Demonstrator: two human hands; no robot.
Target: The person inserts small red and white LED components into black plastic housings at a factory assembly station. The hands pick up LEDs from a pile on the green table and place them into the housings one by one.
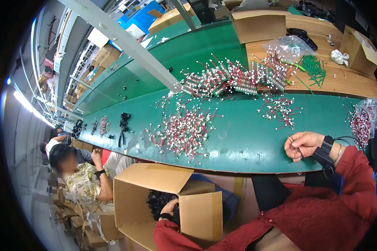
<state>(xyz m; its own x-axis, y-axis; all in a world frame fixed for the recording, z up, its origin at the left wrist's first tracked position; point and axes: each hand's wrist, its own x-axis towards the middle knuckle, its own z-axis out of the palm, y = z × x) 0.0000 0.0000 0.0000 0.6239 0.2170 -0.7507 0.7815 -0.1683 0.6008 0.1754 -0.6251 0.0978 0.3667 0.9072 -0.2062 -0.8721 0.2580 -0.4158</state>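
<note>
Inside the box point(202, 215), the left hand point(170, 207), grip hidden, should sift black parts point(156, 201) gently; the right hand point(304, 145) pinches a thin item point(300, 153).

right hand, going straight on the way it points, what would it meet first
Probably the big pile of red-and-white wires, leftward across the green bench. The right hand's height is unclear, so it might pass over.
</note>
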